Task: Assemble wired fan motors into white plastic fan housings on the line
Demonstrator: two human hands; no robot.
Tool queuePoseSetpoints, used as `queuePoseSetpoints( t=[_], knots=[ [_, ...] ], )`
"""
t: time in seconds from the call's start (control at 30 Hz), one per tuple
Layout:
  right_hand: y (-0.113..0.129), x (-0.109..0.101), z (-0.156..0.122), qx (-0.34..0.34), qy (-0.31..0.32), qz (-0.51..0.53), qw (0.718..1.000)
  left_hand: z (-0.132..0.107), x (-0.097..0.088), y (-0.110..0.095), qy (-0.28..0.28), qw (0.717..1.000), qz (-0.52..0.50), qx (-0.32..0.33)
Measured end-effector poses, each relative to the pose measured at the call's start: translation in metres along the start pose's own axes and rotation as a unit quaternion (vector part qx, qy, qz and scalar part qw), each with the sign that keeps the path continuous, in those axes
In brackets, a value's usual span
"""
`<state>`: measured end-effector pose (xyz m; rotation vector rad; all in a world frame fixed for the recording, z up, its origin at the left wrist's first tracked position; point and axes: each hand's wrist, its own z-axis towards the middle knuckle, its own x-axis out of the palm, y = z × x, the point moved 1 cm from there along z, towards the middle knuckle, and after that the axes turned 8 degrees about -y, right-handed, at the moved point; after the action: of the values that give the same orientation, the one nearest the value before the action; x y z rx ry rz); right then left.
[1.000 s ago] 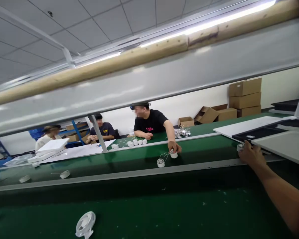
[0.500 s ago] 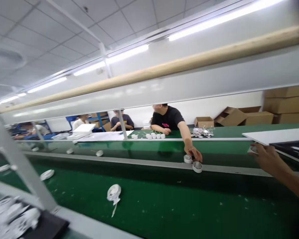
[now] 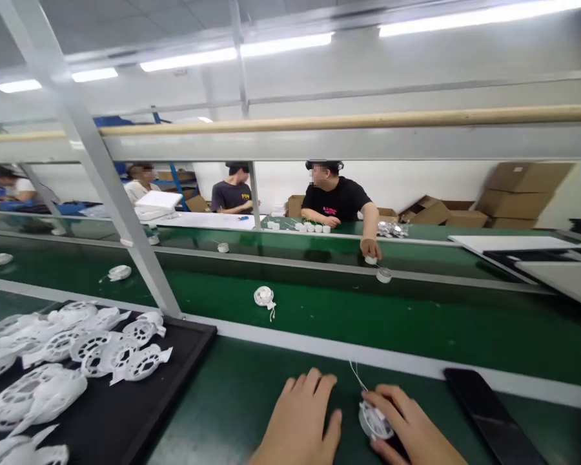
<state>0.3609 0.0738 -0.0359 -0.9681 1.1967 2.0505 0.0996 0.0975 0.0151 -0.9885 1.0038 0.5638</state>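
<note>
My right hand (image 3: 409,423) grips a small round white plastic part (image 3: 374,420) by its edge, fingers on the far side and thumb on the near side. Two thin white wires (image 3: 356,374) stick out from the part's far side. The part is at the green near bench (image 3: 232,394). Left of it, my left hand (image 3: 303,416) hovers over or rests on the bench, palm down; I cannot tell which. Its fingers are stretched out, the thumb stands apart, and nothing shows in it.
A black tray (image 3: 193,349) heaped with white slotted plastic parts (image 3: 97,342) stands at left. A black phone-like slab (image 3: 489,413) lies at right. Beyond a pale rail, a green belt (image 3: 319,303) carries round white parts (image 3: 264,297). A co-worker's hand (image 3: 370,248) touches a white part opposite.
My right hand has come back from the far right, beyond the belt, to the near bench with a round part. My left hand has come into view. The view has tilted downward.
</note>
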Motion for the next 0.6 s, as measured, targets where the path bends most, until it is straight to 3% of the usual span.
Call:
queuePoseSetpoints(
  t=[0.1,0.2,0.37,0.5,0.6],
  knots=[
    [0.026,0.01,-0.004,0.035,-0.009,0.067,0.997,0.019,-0.013,-0.01,0.002,0.997,-0.051,0.059],
    [0.026,0.001,0.001,0.097,-0.035,0.165,0.981,0.025,-0.012,-0.006,0.027,0.988,-0.117,0.097],
    [0.017,-0.006,-0.002,0.135,-0.074,0.208,0.966,0.012,0.017,0.001,0.046,0.984,-0.165,0.058],
    [0.017,-0.004,-0.002,0.124,-0.054,0.244,0.96,0.006,0.04,-0.013,0.017,0.984,-0.168,0.061],
    [0.02,-0.001,-0.001,0.126,-0.05,0.258,0.957,0.007,0.046,-0.02,0.016,0.981,-0.183,0.061]
  ],
)
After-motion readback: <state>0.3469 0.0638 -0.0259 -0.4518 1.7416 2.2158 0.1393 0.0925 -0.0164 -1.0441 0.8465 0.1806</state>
